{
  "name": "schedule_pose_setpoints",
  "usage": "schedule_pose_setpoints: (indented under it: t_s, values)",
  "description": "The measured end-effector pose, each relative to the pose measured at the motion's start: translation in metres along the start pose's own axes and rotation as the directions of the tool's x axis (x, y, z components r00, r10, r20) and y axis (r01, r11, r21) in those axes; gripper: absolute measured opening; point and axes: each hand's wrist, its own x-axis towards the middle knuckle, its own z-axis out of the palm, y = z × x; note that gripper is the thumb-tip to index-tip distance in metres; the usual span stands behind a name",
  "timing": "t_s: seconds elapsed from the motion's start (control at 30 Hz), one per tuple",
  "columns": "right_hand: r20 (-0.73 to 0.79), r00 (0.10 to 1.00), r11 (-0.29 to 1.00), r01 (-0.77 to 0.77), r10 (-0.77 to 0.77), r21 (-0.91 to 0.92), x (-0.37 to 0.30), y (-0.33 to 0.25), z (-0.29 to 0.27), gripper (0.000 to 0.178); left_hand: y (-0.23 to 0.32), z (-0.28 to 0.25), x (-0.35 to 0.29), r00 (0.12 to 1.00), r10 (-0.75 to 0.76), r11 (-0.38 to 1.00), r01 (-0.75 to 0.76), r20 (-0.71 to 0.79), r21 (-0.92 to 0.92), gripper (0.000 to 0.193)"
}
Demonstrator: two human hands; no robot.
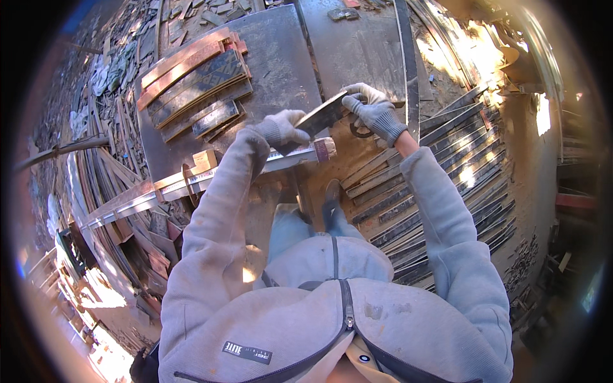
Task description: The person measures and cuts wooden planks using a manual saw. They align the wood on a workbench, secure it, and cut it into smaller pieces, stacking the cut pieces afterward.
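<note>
Both hands wear grey knit gloves and hold one short dark board (324,115) between them, above the near edge of a metal-topped table (281,57). My left hand (285,127) is closed on the board's lower left end. At its upper right end, my right hand (372,110) grips the board with the fingers bent round its edge. The board is tilted, its right end farther from me. Just below it runs a long metal rail (236,173) along the table's front, with a purple-and-white wrapped end (325,149).
A stack of cut boards (198,80), some reddish and some dark, lies on the table's left half. A small wood block (204,159) sits by the rail. Long dark planks (440,185) cover the ground at right. Scrap wood (137,51) is heaped at far left.
</note>
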Motion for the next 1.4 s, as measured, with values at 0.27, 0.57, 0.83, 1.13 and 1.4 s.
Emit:
schedule_pose_setpoints:
  t_s: [0.27,0.57,0.83,1.13,1.4]
  values:
    - [-0.167,0.958,0.973,-0.224,0.231,0.058,0.026,0.086,0.031,0.031,-0.054,0.007,0.016,0.849,0.235,0.881,0.02,-0.473,0.473,0.056]
    - [-0.123,0.954,0.948,-0.29,0.275,-0.133,0.028,0.13,0.022,0.044,-0.061,0.071,0.005,0.909,0.202,0.535,0.21,-0.366,0.819,0.152]
    - [0.189,0.921,0.32,0.303,-0.341,-0.898,0.012,0.115,0.001,0.055,-0.061,0.074,0.013,0.889,0.227,0.563,0.212,-0.397,0.798,0.12]
    - [0.258,0.914,0.303,0.353,-0.312,-0.885,0.019,0.13,0.007,0.039,-0.066,0.077,0.008,0.851,0.333,0.569,0.163,-0.407,0.806,0.113]
    - [0.157,0.957,0.275,0.224,-0.245,-0.935,0.008,0.135,0.017,0.054,-0.071,0.086,0.006,0.838,0.348,0.461,0.237,-0.42,0.855,0.116]
